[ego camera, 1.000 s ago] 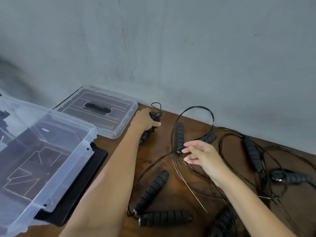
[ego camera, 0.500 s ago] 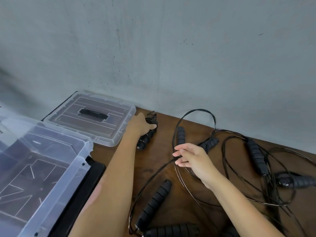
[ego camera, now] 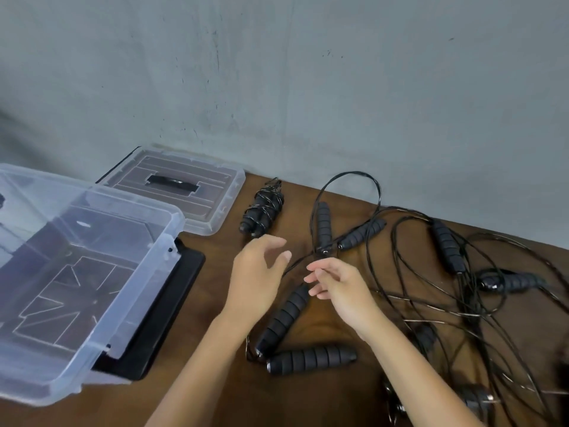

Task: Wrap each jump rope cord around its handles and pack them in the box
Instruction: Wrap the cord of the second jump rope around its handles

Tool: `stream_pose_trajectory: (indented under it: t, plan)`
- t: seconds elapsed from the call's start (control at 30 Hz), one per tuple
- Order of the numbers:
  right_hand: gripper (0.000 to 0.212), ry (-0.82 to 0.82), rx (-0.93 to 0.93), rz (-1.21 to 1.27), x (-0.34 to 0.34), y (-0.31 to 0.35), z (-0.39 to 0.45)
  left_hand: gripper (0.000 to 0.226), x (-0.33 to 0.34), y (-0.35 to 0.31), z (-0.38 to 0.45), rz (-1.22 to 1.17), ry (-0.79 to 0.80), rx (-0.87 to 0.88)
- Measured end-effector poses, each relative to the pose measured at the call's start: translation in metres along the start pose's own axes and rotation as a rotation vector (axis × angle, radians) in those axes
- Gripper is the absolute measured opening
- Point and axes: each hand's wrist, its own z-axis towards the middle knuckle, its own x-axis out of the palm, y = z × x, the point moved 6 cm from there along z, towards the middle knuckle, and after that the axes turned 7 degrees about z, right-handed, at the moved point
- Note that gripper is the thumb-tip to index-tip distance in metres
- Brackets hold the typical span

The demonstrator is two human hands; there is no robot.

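1. Left hand: palm down, fingers loosely spread, holding nothing.
2. Right hand: fingers relaxed, empty, over loose cord.
3. Wrapped jump rope: on table, beside lid; box at left.

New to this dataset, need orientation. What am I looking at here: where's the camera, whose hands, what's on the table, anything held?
One view only: a wide-angle camera worn on a person's head, looking down at their own bare hands. No robot. The left hand and right hand hover over a brown table, fingers loosely curled, holding nothing. By the wall lies one wrapped jump rope, cord wound round its handles. To the right are unwrapped ropes: black foam handles and tangled cords. On the left sits an empty clear plastic box; its lid lies behind it.
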Motion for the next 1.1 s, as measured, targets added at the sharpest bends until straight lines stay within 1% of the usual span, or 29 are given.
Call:
stream_pose_trajectory:
  t: [0.07, 0.1, 0.17, 0.2, 0.3, 0.33, 0.37, 0.4, 0.47, 0.57, 0.63, 0.77, 0.87, 0.93, 0.97, 1.0, 1.07, 1.1]
  plan:
    - [0.024, -0.032, 0.010, -0.006, 0.000, -0.010, -0.008, 0.018, 0.000, -0.005, -0.019, 0.017, 0.008, 0.079]
    - [0.023, -0.050, 0.016, 0.005, -0.001, -0.014, -0.011, 0.017, 0.001, -0.008, -0.027, 0.035, 0.046, 0.116]
    - [0.023, -0.079, 0.025, 0.030, -0.004, -0.017, -0.015, 0.022, 0.009, -0.014, -0.040, 0.136, 0.186, 0.150]
    - [0.023, -0.094, 0.027, 0.043, -0.006, -0.017, -0.016, 0.034, 0.015, -0.014, -0.047, 0.229, 0.271, 0.159]
    - [0.023, -0.164, 0.017, 0.077, -0.016, -0.013, -0.022, 0.095, 0.037, -0.006, -0.068, 0.595, 0.556, 0.149]
    - [0.023, -0.180, 0.014, 0.095, -0.018, -0.012, -0.023, 0.111, 0.042, -0.004, -0.074, 0.677, 0.611, 0.146]
    - [0.023, -0.194, 0.013, 0.112, -0.020, -0.011, -0.024, 0.122, 0.046, -0.003, -0.079, 0.728, 0.642, 0.143]
    - [0.024, -0.212, 0.009, 0.127, -0.022, -0.010, -0.026, 0.127, 0.051, -0.002, -0.083, 0.765, 0.654, 0.145]
    - [0.024, -0.246, -0.002, 0.150, -0.026, -0.007, -0.031, 0.130, 0.056, 0.000, -0.088, 0.847, 0.633, 0.177]
    - [0.025, -0.285, -0.024, 0.157, -0.031, -0.004, -0.039, 0.123, 0.060, 0.004, -0.087, 0.915, 0.573, 0.209]
    - [0.025, -0.308, -0.032, 0.165, -0.035, -0.002, -0.044, 0.114, 0.060, 0.007, -0.082, 0.884, 0.533, 0.213]
    - [0.027, -0.363, -0.049, 0.162, -0.042, 0.004, -0.055, 0.099, 0.058, 0.009, -0.073, 0.726, 0.511, 0.176]
    - [0.026, -0.412, -0.078, 0.149, -0.048, 0.008, -0.064, 0.086, 0.050, 0.005, -0.067, 0.471, 0.515, 0.109]
    - [0.021, -0.448, -0.099, 0.162, -0.052, 0.013, -0.069, 0.064, 0.044, -0.006, -0.062, 0.172, 0.555, 0.059]
    - [0.018, -0.459, -0.102, 0.187, -0.053, 0.016, -0.071, 0.053, 0.042, -0.014, -0.061, -0.004, 0.606, 0.007]
    - [0.019, -0.454, -0.102, 0.233, -0.054, 0.020, -0.073, 0.048, 0.039, -0.022, -0.061, -0.196, 0.662, -0.064]
    - [0.037, -0.372, -0.113, 0.330, -0.053, 0.032, -0.078, 0.053, 0.036, -0.041, -0.063, -0.591, 0.784, -0.211]
    - [0.045, -0.302, -0.133, 0.352, -0.053, 0.041, -0.081, 0.057, 0.035, -0.054, -0.065, -0.754, 0.851, -0.236]
